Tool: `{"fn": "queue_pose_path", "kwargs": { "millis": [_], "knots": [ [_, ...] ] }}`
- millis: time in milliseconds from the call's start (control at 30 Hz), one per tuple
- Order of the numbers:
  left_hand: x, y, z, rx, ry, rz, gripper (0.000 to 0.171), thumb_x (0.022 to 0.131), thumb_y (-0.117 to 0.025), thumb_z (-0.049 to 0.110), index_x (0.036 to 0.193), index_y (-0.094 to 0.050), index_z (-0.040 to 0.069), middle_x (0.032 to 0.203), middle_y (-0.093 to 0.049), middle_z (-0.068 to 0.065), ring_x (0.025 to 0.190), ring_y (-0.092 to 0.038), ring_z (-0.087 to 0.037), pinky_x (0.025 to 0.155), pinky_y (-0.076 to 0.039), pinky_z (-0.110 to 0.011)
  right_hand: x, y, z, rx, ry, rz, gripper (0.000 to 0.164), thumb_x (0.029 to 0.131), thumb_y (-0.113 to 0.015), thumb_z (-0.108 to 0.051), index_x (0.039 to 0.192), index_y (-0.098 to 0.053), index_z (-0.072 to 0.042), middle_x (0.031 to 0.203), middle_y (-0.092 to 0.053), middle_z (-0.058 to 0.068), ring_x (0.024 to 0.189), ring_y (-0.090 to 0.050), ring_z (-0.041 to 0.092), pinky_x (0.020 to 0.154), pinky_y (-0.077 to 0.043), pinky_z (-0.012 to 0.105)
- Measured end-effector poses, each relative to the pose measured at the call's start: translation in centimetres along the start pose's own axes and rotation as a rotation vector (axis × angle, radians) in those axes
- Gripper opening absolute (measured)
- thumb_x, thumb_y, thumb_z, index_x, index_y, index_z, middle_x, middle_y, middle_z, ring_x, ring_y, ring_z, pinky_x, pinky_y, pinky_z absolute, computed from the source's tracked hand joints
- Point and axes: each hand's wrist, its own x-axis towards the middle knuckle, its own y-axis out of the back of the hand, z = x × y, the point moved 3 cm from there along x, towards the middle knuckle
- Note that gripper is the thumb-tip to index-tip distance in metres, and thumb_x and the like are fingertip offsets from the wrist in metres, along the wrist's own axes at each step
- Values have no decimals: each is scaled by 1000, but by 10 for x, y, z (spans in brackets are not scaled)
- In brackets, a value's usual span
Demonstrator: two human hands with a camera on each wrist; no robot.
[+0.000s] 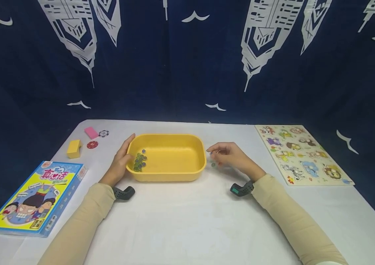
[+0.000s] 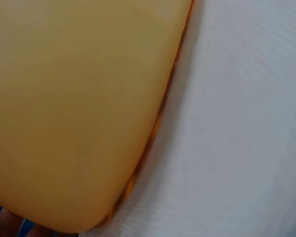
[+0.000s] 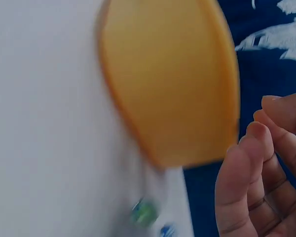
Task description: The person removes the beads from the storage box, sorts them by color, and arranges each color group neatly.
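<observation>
A yellow plastic tub (image 1: 167,176) stands on the white table, with several green and blue glass marbles (image 1: 139,162) gathered at its left end. My left hand (image 1: 118,162) holds the tub's left end, thumb at the rim and fingers along the outer wall; in the left wrist view only some fingers (image 2: 10,224) show. Just right of the tub hovers my right hand (image 1: 228,156), its fingers loosely bent. No object shows between its fingertips in the right wrist view. A green marble (image 3: 144,213) and a blue marble (image 3: 167,230) lie on the table near this hand.
At the left lies a boxed game (image 1: 35,198). Beyond it are a yellow block (image 1: 74,149), a pink block (image 1: 91,132), a red disc (image 1: 92,144) and a black-and-white disc (image 1: 103,133). An animal puzzle board (image 1: 301,154) lies far right. A dark blue curtain (image 1: 174,73) hangs behind.
</observation>
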Motion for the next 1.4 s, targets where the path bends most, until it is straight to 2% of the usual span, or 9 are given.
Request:
{"fn": "queue_pose_path", "kwargs": {
  "millis": [100, 233, 400, 567, 700, 800, 900, 1167, 1400],
  "knots": [
    [0, 1, 0, 0, -6, 3, 79, 84, -38, 2, 160, -17, 11, 166, -15, -9, 153, -8, -28, 123, -5, -51, 7, -9, -22, 24, 50, -11, 33, 93, -66, -13, 122, -65, 4, 97, -64, 23, 69, -61, 21, 63, -57, 36],
    [2, 1, -2, 5, -10, 3, 79, 84, -37, 3, 160, -16, 10, 166, -15, -9, 153, -9, -28, 123, -5, -50, 20, -27, -45, 50, 64, -45, 33, 92, -67, -12, 121, -66, 2, 94, -64, 22, 68, -60, 21, 63, -57, 33],
    [1, 1, -3, 6, -4, 1, 80, 84, -37, 2, 160, -16, 10, 167, -14, -9, 153, -8, -27, 123, -5, -50, 38, -59, -60, 38, 71, -169, 28, 92, -66, -8, 117, -68, 3, 96, -66, 22, 73, -61, 26, 68, -58, 35],
    [1, -1, -3, 9, -3, -2, 80, 84, -37, 3, 160, -16, 10, 166, -14, -9, 153, -8, -28, 123, -5, -49, 52, -91, -64, -6, 68, -315, 28, 91, -67, -4, 116, -67, 9, 97, -69, 15, 76, -61, 33, 72, -59, 39],
    [1, -1, -3, 15, 2, 1, 79, 84, -37, 4, 160, -17, 10, 166, -15, -8, 153, -9, -27, 123, -5, -49, 61, -112, -65, -103, 67, -392, 22, 91, -67, -4, 111, -72, 4, 98, -72, 8, 76, -62, 19, 71, -58, 29],
    [1, -1, -2, 18, 4, 0, 79, 84, -37, 4, 160, -16, 11, 166, -15, -8, 153, -9, -27, 123, -6, -49, 66, -124, -66, -182, 93, -437, 18, 91, -67, -4, 107, -75, -1, 100, -74, 4, 83, -63, 10, 76, -56, 24],
    [1, -1, 0, 15, 5, 0, 79, 84, -37, 3, 160, -16, 11, 166, -15, -9, 153, -9, -27, 123, -6, -49, 71, -134, -66, -228, 93, -474, 19, 90, -68, -4, 107, -77, -4, 102, -75, 2, 93, -65, 7, 85, -55, 23],
    [1, 0, 3, -8, -3, 1, 80, 83, -38, 1, 160, -16, 8, 166, -16, -12, 153, -10, -30, 123, -7, -51, 80, -150, -64, -260, 3, -520, 21, 88, -69, -3, 107, -78, -7, 100, -76, 0, 93, -67, 10, 86, -54, 24],
    [1, 1, 2, -5, -3, 3, 80, 83, -39, 1, 160, -16, 7, 166, -16, -13, 153, -11, -31, 123, -8, -52, 84, -157, -67, -308, -36, -501, 24, 85, -63, 8, 99, -78, -6, 90, -75, 1, 82, -64, 13, 76, -55, 24]
  ]
}}
